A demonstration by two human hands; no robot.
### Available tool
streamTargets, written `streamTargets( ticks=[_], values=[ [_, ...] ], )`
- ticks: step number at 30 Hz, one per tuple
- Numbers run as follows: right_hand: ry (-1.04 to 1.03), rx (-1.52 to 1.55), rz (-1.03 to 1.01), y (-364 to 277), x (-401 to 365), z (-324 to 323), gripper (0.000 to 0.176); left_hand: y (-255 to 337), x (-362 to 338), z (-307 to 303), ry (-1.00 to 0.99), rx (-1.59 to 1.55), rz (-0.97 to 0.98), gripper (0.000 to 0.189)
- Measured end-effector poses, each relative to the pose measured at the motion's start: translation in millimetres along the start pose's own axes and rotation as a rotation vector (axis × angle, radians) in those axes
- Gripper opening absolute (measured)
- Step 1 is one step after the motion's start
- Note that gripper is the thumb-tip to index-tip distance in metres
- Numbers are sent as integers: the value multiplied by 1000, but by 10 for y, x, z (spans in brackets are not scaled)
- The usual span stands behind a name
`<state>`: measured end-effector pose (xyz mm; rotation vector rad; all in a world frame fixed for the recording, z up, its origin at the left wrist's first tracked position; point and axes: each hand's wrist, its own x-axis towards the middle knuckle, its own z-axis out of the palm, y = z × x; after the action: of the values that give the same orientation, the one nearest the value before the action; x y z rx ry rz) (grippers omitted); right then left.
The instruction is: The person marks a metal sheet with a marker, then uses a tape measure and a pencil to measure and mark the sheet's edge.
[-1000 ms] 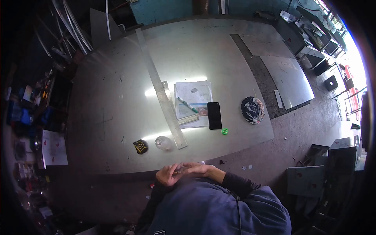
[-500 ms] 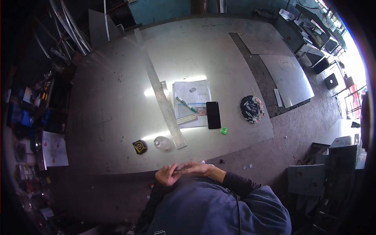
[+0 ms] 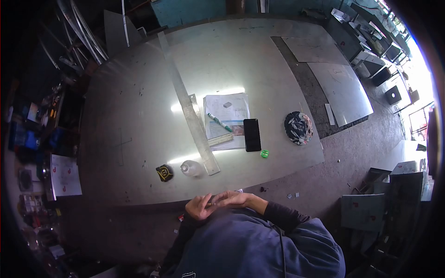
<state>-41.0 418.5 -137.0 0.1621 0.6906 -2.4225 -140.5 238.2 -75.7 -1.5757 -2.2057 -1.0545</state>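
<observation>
Two bare hands close together at the bottom centre of the frame, just beyond the near edge of the large metal sheet (image 3: 250, 65) and in front of a blue top (image 3: 250, 245). Left hand (image 3: 198, 207) with fingers curled in towards the right hand (image 3: 232, 199), the latter flatter, with fingers reaching across to meet it. Fingers narrowly bent, no wide spread; impossible to tell whether anything small sits between them.

Nearest to both, on the sheet at lower centre: a clear bottle (image 3: 191, 168), with a black and yellow tape measure (image 3: 164, 173) just beside it, to its left. Right of the bottle, the low end of a long metal straightedge (image 3: 187, 109), running up towards the upper left. Near the middle of the frame, printed papers (image 3: 227, 101) under a green and white marker (image 3: 219, 122) and a pale folded rule (image 3: 220, 140); along their right side, a dark phone (image 3: 252, 135), with a small green object (image 3: 264, 154) just below. Farther right, a round patterned cloth item (image 3: 298, 129).

As for progress, faint lines (image 3: 122, 147) visible on the sheet at left, seemingly drawn marks. Marker, straightedge and tape measure all out of hand, so apparently no marking or measuring underway. Amount left impossible to judge.
</observation>
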Motion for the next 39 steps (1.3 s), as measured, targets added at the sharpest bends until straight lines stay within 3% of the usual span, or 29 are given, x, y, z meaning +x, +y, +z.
streamTargets(
  ticks=[7,9,13,16,18,22,27,29,30,32,33,37,39],
  values=[
    [-21,-4,19,-61,-30,16,25,37,3,1,-19,16,-8,58],
    [-26,-20,28,-57,-30,20,35,51,-4,5,-14,22,-14,58],
    [-20,-13,112,-36,-31,-54,37,76,-48,16,-14,7,-40,59],
    [-85,-97,87,-51,-36,-62,45,127,-126,16,-19,29,-71,58],
    [7,-343,85,-211,-113,99,49,187,-188,21,-29,39,-100,58],
    [-8,-325,247,-145,-124,-4,51,346,-321,28,-24,89,-182,58],
    [-26,-576,401,61,26,-8,38,619,-745,-48,6,166,-321,59],
    [-48,-591,388,209,91,10,35,741,-897,-108,9,192,-389,59],
    [-45,-757,348,289,154,-19,36,815,-930,-167,11,208,-435,59],
    [-72,-976,185,448,277,31,38,904,-1136,-231,81,264,-516,56],
    [16,-883,336,316,283,358,39,941,-1298,-290,126,284,-574,54],
    [123,-750,393,604,564,576,39,1201,-2108,-365,539,266,-1037,34],
    [98,-848,327,840,695,773,36,1363,-2647,-543,666,398,-1046,29]
  ],
)
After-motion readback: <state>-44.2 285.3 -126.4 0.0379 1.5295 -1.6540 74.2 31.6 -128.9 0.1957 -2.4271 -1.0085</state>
